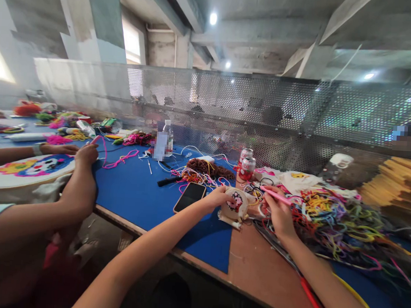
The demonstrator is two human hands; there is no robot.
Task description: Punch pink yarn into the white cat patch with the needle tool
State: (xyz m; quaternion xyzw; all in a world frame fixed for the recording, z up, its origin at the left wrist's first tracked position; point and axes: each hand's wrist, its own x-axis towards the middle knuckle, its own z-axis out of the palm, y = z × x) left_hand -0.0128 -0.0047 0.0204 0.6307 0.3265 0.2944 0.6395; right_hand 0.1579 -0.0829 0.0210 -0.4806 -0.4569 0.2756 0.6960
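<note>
My left hand [220, 197] is closed on the edge of a small embroidery hoop [236, 203] stretched with cream cloth. A pink, white and dark motif is worked on the cloth, and a loose corner hangs below. In my right hand [280, 218] is a pink punch needle [276, 194], pinched between thumb and fingers just right of the hoop. Its tip is too small to make out, and the needle appears apart from the cloth. Dark and white yarn strands lie behind my right fingers. A black phone [190, 197] lies left of the hoop, beside my left wrist.
A tangled heap of coloured yarn [341, 218] covers the table's right side. Two red cans [248, 167] and brown yarn [204, 169] stand and lie beyond the hoop. Scissors with red handles [316, 302] pass under my right forearm. At left, a co-worker's hands [86, 153] work over a large hoop.
</note>
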